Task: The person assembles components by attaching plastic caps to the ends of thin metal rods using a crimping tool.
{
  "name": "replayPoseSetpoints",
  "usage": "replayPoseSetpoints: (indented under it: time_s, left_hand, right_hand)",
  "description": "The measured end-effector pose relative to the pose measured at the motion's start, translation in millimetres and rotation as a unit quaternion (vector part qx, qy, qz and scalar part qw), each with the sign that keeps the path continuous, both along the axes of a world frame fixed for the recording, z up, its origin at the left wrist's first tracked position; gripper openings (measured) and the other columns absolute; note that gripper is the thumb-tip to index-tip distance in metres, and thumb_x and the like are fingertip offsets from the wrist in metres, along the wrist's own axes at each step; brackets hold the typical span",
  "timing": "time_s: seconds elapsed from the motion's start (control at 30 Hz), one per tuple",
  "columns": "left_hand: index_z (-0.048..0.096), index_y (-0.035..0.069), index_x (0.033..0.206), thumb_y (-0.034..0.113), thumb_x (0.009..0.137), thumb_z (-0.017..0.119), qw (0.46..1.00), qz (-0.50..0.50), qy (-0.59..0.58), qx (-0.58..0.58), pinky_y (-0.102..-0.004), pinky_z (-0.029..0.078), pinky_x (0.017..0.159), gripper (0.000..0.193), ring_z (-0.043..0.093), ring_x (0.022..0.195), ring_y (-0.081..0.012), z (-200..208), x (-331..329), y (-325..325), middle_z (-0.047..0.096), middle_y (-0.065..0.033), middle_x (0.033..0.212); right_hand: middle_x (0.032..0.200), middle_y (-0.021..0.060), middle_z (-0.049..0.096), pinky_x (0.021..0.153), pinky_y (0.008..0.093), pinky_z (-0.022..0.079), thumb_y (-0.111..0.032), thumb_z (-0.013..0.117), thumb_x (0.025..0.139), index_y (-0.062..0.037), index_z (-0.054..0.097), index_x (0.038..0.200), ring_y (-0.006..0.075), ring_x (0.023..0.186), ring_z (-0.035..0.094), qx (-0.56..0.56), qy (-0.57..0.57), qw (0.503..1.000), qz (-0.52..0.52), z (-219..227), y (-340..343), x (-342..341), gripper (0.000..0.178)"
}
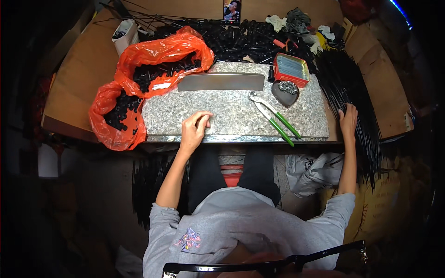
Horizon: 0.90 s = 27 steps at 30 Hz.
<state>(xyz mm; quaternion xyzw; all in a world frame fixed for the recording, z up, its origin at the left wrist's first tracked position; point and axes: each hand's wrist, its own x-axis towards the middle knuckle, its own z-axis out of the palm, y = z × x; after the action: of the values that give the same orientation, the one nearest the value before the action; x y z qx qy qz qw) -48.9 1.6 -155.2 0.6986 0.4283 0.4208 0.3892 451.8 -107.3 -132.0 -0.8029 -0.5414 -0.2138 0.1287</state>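
My left hand is above the front of the speckled stone slab, its fingers curled into a pinch. Whatever is between those fingertips, if anything, is too small to make out. Over on the right, my right hand rests at a long bundle of thin black rods, with thumb and fingers closing on some of them. Pliers with green handles lie on the slab between my hands, jaws pointing away. Behind them a flat grey metal bar stretches across the slab.
Orange plastic bags of small black parts stand at the left. A red tin of thin metal pieces and a dark holder with small metal bits are back right. Black parts heap along the back below a phone.
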Motion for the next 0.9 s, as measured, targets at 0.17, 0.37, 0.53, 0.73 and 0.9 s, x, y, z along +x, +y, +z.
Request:
replayPoseSetpoints:
  time_s: [0.17, 0.37, 0.53, 0.73, 0.9]
  left_hand:
    - [0.061, -0.001, 0.092, 0.01, 0.09, 0.048, 0.995, -0.017, -0.069, -0.076, -0.0185, 0.038, 0.055, 0.017, 0.046, 0.059, -0.0051, -6.3, -3.4, 6.7, 0.053, -0.0005, 0.065]
    - [0.063, 0.0, 0.09, 0.007, 0.088, 0.05, 0.997, 0.002, -0.066, -0.042, -0.0199, 0.038, 0.051, 0.015, 0.047, 0.056, -0.0051, -9.8, -2.0, 6.3, 0.053, -0.0009, 0.06]
    - [0.063, 0.001, 0.091, 0.007, 0.088, 0.05, 0.998, 0.009, -0.055, -0.033, -0.0198, 0.039, 0.051, 0.015, 0.047, 0.056, -0.0051, -9.1, -4.4, 5.1, 0.054, -0.0009, 0.06]
    - [0.062, -0.001, 0.091, 0.009, 0.09, 0.049, 0.998, -0.004, -0.044, -0.05, -0.0189, 0.039, 0.055, 0.016, 0.047, 0.059, -0.0054, -5.7, -0.7, 5.3, 0.054, -0.0013, 0.064]
    - [0.062, -0.001, 0.091, 0.008, 0.089, 0.049, 0.998, 0.0, -0.046, -0.04, -0.0191, 0.039, 0.055, 0.016, 0.047, 0.058, -0.0053, -6.1, -5.0, 4.0, 0.053, -0.0013, 0.063]
  right_hand:
    - [0.102, 0.02, 0.051, 0.08, 0.0436, 0.043, -0.008, 0.065, 0.073, 0.0028, 0.049, 0.109, 0.036, 0.097, 0.049, -0.036, -0.006, 0.997, -0.074, -22.6, 7.5, 34.0, 0.04]
    - [0.101, 0.0193, 0.052, 0.078, 0.0443, 0.044, -0.004, 0.067, 0.071, 0.0032, 0.051, 0.107, 0.0358, 0.095, 0.05, -0.088, 0.0, 0.992, -0.09, -28.9, 27.8, 48.4, 0.041]
    - [0.1, 0.0181, 0.054, 0.077, 0.0425, 0.046, -0.003, 0.067, 0.068, 0.0037, 0.052, 0.106, 0.035, 0.096, 0.051, -0.104, 0.011, 0.989, -0.099, -20.9, 33.6, 26.0, 0.041]
    - [0.092, 0.0177, 0.056, 0.074, 0.0422, 0.048, -0.001, 0.064, 0.067, 0.0016, 0.055, 0.102, 0.0361, 0.09, 0.054, -0.103, -0.055, 0.987, -0.111, -47.5, 31.4, 62.2, 0.036]
    - [0.106, 0.0235, 0.057, 0.083, 0.042, 0.045, -0.007, 0.061, 0.075, 0.0028, 0.052, 0.113, 0.0376, 0.1, 0.054, -0.142, 0.112, 0.971, -0.155, -14.3, 33.4, 35.2, 0.041]
